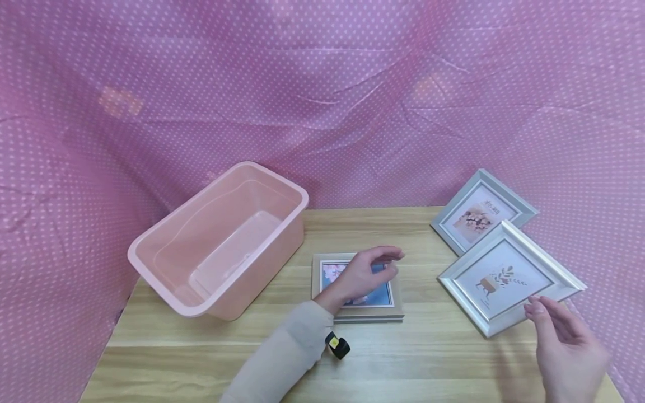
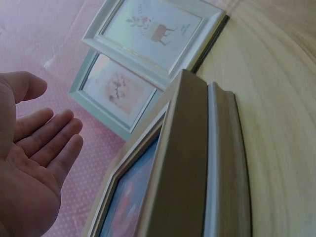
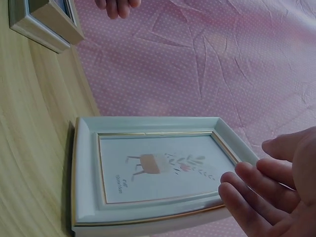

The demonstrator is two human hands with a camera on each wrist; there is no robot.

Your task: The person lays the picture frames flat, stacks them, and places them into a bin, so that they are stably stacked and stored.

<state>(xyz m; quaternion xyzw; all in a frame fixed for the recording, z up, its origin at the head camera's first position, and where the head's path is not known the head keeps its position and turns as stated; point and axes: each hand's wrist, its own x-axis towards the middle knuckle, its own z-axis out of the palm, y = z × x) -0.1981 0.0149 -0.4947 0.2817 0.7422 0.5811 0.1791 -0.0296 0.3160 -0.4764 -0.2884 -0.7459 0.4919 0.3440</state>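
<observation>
My left hand (image 1: 365, 274) hovers over a small stack of picture frames. A beige-brown frame (image 1: 373, 313) with a blue and pink floral picture lies on top. In the left wrist view the left hand (image 2: 37, 158) holds nothing, its fingers loosely bent. At the right, my right hand (image 1: 571, 344) is beside the lower right edge of a silvery-white frame (image 1: 496, 280) with a deer-like drawing. The right wrist view shows the right hand's fingers relaxed by that frame (image 3: 158, 170); whether they touch it I cannot tell. Behind it, partly covered, is a grey-green frame (image 1: 476, 215) with a flower picture.
A pink plastic tub (image 1: 267, 266) stands on the left of the wooden table (image 1: 408, 358), with nothing visible inside. Pink dotted cloth (image 1: 322, 112) hangs around the back and sides. A black strap with a yellow patch (image 1: 337, 345) is by the left sleeve.
</observation>
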